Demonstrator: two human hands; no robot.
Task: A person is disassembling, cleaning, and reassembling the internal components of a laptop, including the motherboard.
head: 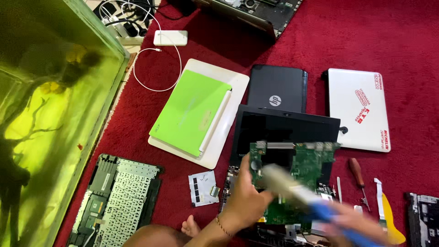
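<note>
My left hand (244,196) grips the left edge of a green circuit board (307,170), holding it tilted up over an opened black laptop (283,126). My right hand (354,224), blurred by motion at the bottom right, holds a blue-handled brush (299,192) whose pale bristles lie across the board's face. A thin bracelet shows on the left wrist.
A green laptop (190,110) lies on a white one, with a closed black laptop (276,87) and a white stickered laptop (359,110) behind. A detached keyboard panel (121,199), a red-handled screwdriver (358,176), a yellow pry tool (392,219), a glass fish tank (50,105) and a power strip with cables surround me on red carpet.
</note>
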